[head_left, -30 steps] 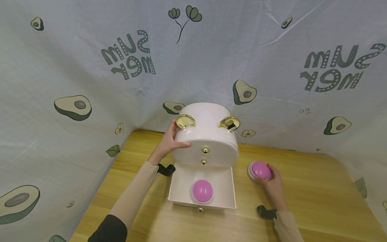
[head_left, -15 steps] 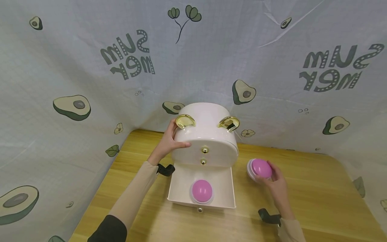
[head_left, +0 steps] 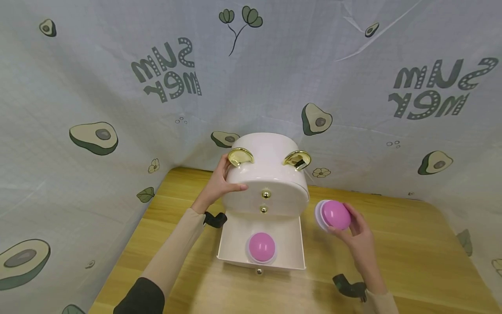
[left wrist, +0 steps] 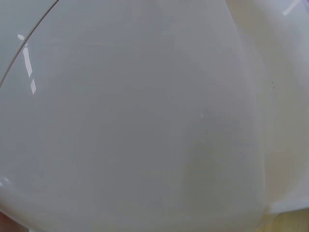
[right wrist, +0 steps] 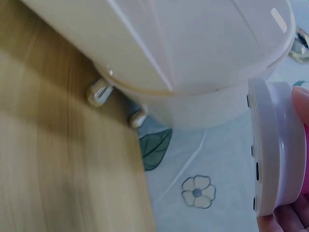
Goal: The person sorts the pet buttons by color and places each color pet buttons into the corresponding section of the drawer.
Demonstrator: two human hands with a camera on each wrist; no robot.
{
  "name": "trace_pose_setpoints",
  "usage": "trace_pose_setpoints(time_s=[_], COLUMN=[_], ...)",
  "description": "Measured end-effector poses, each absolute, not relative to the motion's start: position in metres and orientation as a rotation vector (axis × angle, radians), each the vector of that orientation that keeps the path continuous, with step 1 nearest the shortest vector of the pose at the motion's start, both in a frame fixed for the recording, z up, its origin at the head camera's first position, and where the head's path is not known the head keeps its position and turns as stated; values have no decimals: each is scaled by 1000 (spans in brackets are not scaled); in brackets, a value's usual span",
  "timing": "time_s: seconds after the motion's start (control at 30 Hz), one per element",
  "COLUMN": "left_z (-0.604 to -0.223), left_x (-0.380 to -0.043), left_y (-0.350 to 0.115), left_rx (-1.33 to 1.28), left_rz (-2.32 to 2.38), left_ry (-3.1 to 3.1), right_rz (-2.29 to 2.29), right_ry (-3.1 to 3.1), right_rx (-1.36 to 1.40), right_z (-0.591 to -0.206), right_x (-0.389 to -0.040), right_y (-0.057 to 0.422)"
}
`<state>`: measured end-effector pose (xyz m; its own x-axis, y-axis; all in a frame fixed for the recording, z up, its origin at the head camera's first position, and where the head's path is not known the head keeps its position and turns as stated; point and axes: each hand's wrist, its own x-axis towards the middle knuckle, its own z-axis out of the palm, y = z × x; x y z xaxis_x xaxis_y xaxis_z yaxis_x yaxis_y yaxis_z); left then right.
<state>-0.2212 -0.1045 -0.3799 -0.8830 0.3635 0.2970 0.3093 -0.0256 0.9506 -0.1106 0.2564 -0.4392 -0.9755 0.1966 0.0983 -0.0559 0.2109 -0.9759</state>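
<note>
A white storage box (head_left: 270, 152) with gold ears stands at the back of the table, its lower drawer (head_left: 288, 231) pulled out toward me. My left hand (head_left: 215, 185) grips the box's left side, thumb on the front face. In the left wrist view the glossy white box wall (left wrist: 130, 116) fills the picture. Inside the drawer sits a pink dome button (head_left: 262, 247) on a white round base. Right of the box, my right hand (head_left: 361, 237) holds a second pink dome button (head_left: 336, 215) by its dome. Its base (right wrist: 268, 150) is tilted toward the box, showing small dark spots underneath.
The wooden table (head_left: 408, 248) runs up to a hanging cloth (head_left: 259, 96) printed with avocados and lettering, right behind the box. Gold knobs (head_left: 266, 194) stick out from the box front, and another knob (head_left: 259, 271) from the drawer. Short metal feet (right wrist: 99, 92) show under the box.
My right hand has raised the second pink button from the table, tilted it and brought it slightly toward the box. The left hand, box and drawer stay as they were.
</note>
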Motion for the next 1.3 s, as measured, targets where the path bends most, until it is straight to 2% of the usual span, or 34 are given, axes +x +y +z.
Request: trace_pose_setpoints(time_s=[0.57, 1.3], left_z=[-379, -380], left_x=[-221, -221], left_y=[-104, -104], left_rx=[743, 737], left_rz=[2095, 2094], left_ry=[2164, 2158], right_rz=[1961, 1946], right_ry=[-2138, -2261], right_rx=[105, 306], right_z=[-412, -418], right_x=[-91, -79], right_y=[223, 185])
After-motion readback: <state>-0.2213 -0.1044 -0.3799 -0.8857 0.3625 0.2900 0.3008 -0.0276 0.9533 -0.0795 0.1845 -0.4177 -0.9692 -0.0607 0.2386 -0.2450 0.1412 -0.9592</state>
